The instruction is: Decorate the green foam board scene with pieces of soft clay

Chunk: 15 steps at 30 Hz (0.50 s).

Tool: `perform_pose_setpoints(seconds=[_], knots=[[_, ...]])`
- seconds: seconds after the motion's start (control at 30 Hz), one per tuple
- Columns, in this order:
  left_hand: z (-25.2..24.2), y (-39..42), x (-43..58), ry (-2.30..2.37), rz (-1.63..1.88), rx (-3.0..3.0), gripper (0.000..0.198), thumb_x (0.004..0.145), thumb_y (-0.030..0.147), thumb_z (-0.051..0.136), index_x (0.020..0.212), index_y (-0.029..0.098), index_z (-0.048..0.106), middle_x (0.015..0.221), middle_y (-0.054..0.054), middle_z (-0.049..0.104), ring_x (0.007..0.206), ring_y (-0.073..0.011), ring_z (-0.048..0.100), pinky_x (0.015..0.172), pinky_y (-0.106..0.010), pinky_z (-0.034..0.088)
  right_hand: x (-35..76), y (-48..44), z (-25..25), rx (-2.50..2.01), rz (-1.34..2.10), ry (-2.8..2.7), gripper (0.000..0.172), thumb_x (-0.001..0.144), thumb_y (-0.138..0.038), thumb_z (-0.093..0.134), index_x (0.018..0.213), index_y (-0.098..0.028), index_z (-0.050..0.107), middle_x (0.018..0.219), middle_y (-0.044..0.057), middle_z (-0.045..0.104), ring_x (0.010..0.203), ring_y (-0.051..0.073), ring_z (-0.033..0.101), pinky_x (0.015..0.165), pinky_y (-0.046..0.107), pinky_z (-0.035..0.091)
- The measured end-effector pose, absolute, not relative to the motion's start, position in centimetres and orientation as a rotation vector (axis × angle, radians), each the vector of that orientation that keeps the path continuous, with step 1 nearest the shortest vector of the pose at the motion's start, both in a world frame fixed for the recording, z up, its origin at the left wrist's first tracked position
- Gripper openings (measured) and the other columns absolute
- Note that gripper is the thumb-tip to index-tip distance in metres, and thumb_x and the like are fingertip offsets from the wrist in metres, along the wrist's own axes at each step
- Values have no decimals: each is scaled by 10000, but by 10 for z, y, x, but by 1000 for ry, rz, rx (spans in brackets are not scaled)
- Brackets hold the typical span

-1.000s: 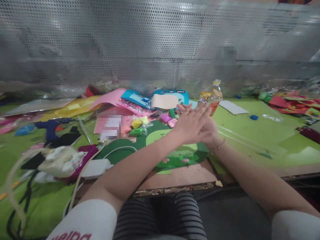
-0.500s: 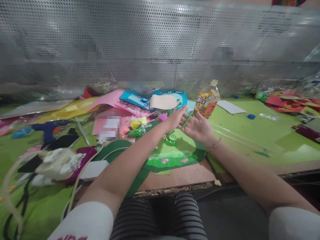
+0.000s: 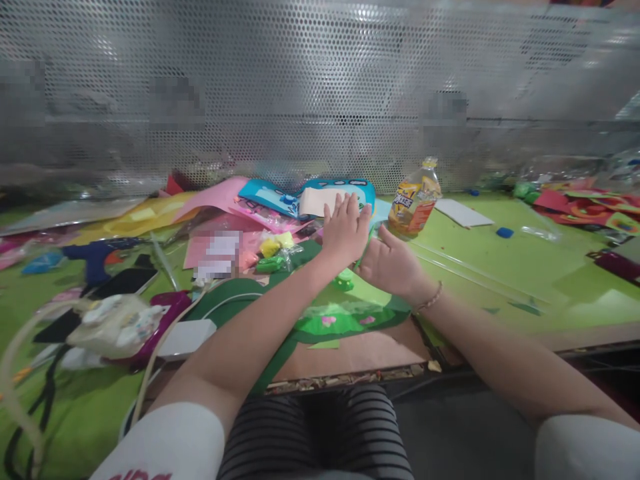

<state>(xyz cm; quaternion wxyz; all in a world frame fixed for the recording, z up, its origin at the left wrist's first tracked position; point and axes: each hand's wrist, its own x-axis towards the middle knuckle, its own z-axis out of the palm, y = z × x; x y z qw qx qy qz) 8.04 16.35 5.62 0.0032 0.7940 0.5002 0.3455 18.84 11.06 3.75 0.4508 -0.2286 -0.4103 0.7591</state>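
Green table (image 3: 500,267), thin green strip (image 3: 369,235)

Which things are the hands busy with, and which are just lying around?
Busy with:
left hand and right hand, pressed together
thin green clay strip, barely showing between them
small green clay lump
green foam picture board under the hands

Lying around:
yellow-labelled plastic drink bottle
blue glue gun
flat black phone
pink foam sheet

Shows a drink bottle (image 3: 414,203) upright on a green table (image 3: 500,267), near a perforated metal screen (image 3: 320,87). Includes, at left, a blue glue gun (image 3: 95,257) beside a black phone (image 3: 127,283), a pink foam sheet (image 3: 220,197) behind.
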Motion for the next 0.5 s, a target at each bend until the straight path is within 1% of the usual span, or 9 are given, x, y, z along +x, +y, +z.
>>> perform_pose_setpoints(seconds=[0.13,0.2,0.27,0.33,0.4,0.43,0.5], knots=[[56,149,86,1563,1121,2602,675,914,476,8,1407,83,246,1486,-100,243,1397,-221,113,1139,-448,84,186,112,34,-624,1831,-962,553,937,-469,80,970,-274,597,1077,-53,650,1110,140,548,985,403,400],[56,138,92,1521,1120,2676,671,915,469,19,1411,68,227,1492,-113,219,1400,-223,94,1141,-444,71,182,110,34,-568,1789,-968,499,940,-434,124,994,-295,600,1140,-72,627,1153,128,519,1009,389,387],[57,128,98,1452,1138,2750,643,918,451,38,1422,87,203,1503,-102,190,1403,-217,74,1143,-440,41,176,107,34,-470,1678,-979,465,938,-411,143,1064,-325,583,1240,-96,568,1201,119,480,1032,384,369],[58,127,99,1382,1198,2794,610,919,439,56,1434,137,178,1510,-65,180,1406,-195,44,1145,-429,4,174,105,35,-440,1588,-988,474,934,-414,128,1133,-339,551,1300,-102,519,1243,115,438,1056,395,339],[60,133,96,1385,1239,2788,602,916,450,64,1442,170,151,1515,-38,168,1406,-179,14,1147,-415,-18,174,105,36,-498,1607,-1031,514,930,-420,89,1165,-318,536,1311,-83,512,1274,113,400,1074,408,301],[61,137,93,1431,1242,2758,608,914,458,55,1443,172,146,1517,-39,158,1406,-180,7,1146,-417,-16,175,107,37,-546,1640,-1060,537,928,-417,67,1169,-304,533,1311,-74,513,1284,113,386,1079,413,285],[63,145,88,1578,1174,2681,634,916,461,50,1440,116,134,1520,-87,122,1405,-215,0,1142,-450,18,177,111,37,-645,1653,-1104,573,919,-423,28,1170,-293,527,1314,-69,508,1289,119,377,1079,425,274]])
